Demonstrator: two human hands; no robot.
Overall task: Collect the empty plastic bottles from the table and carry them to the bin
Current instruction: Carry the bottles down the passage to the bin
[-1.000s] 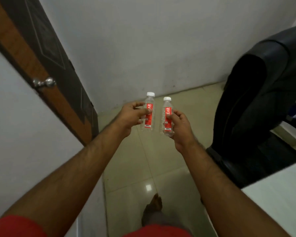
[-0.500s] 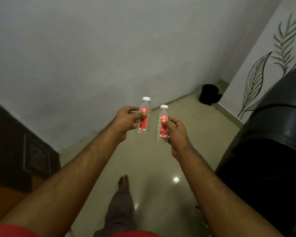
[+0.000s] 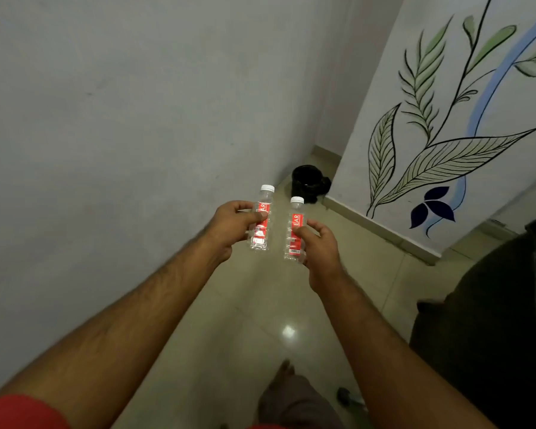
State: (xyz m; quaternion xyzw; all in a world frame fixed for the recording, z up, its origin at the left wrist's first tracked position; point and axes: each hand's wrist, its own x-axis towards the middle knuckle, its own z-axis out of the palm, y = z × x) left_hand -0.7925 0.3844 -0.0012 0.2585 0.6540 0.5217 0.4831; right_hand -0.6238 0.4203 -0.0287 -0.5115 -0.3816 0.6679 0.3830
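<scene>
While each hand (image 3: pixel 229 226) (image 3: pixel 321 252) grips one ribbed clear bottle (image 3: pixel 261 219) (image 3: pixel 294 233), both stand upright

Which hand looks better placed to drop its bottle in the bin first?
Right, marginally: the right hand and its bottle sit just below the black bin in the corner; the left hand is further left.

Two bottles stand upright side by side in mid-frame, apart: the left bottle (image 3: pixel 261 218) in the left hand (image 3: pixel 229 226), the right bottle (image 3: pixel 294 229) in the right hand (image 3: pixel 321 249). The bin (image 3: pixel 308 184) sits on the floor (image 3: pixel 254 305) at 12 o'clock beyond them, in the corner between the walls. A chair (image 3: pixel 492 335) stands at 4 o'clock.
</scene>
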